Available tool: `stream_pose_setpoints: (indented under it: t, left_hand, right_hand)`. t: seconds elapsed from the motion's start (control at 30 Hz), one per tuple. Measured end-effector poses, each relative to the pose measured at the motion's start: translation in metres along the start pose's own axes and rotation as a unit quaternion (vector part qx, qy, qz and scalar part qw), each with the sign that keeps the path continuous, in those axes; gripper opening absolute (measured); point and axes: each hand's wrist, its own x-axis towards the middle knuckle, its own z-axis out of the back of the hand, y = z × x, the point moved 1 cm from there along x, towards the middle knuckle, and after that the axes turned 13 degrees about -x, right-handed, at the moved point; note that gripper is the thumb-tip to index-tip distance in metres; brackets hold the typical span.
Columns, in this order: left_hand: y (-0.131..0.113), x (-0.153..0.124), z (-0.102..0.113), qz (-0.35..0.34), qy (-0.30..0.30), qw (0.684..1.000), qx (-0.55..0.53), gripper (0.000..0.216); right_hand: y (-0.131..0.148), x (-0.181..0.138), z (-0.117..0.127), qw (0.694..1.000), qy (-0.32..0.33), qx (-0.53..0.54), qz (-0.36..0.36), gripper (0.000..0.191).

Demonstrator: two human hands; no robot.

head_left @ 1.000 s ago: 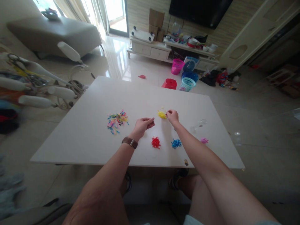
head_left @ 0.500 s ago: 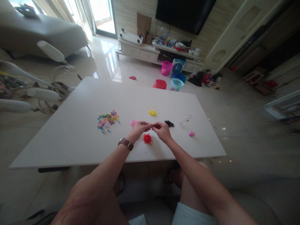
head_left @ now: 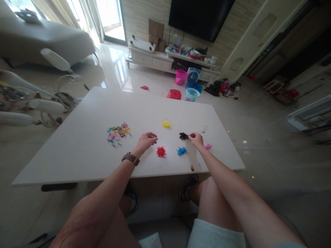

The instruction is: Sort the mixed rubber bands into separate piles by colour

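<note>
My left hand (head_left: 148, 139) hovers over the white table, fingers curled and fingertips together; anything between them is too small to make out. My right hand (head_left: 196, 140) pinches at the right edge of a pile of black rubber bands (head_left: 183, 136), its fingertips touching a black band there. Below and between the hands lie a red pile (head_left: 161, 152) and a blue pile (head_left: 182, 151) of similar small bands. A yellow pile (head_left: 167, 124) sits farther back. On the left, mixed colourful bands (head_left: 119, 133) are spread loosely. A pink-purple bundle (head_left: 208, 146) rests beside my right wrist.
The white table (head_left: 85, 144) has a clear plastic item (head_left: 205, 128) at right and a small dark-and-gold object (head_left: 192, 168) near its front edge. Baskets (head_left: 191, 94) and a red stool (head_left: 174, 94) stand beyond the far edge. A lamp-like fixture (head_left: 49, 105) is at left.
My hands were together above the red pile and have separated. The right went right to the black pile, uncovering the blue pile; the left drew slightly left, now covering the pink pile.
</note>
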Motion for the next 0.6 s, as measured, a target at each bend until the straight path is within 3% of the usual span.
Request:
stream_pose_setpoints:
  t: [0.17, 0.3, 0.43, 0.6]
  left_hand:
    - [-0.008, 0.008, 0.037, -0.018, -0.03, 0.988, 0.149, 0.025]
    - [-0.015, 0.013, 0.09, -0.048, -0.148, 0.941, 0.299, 0.03]
    - [-0.011, 0.01, 0.141, -0.006, -0.223, 0.902, 0.369, 0.024]
    - [0.0, -0.001, 0.183, 0.066, -0.221, 0.886, 0.401, 0.029]
  right_hand:
    - [0.002, -0.011, -0.013, 0.998, -0.009, 0.061, -0.021, 0.022]
    - [0.018, -0.035, -0.017, 0.988, 0.006, 0.156, -0.005, 0.03]
    - [0.044, -0.051, -0.01, 0.988, 0.003, 0.15, 0.021, 0.027]
    - [0.073, -0.052, -0.005, 0.985, -0.011, 0.117, 0.123, 0.019]
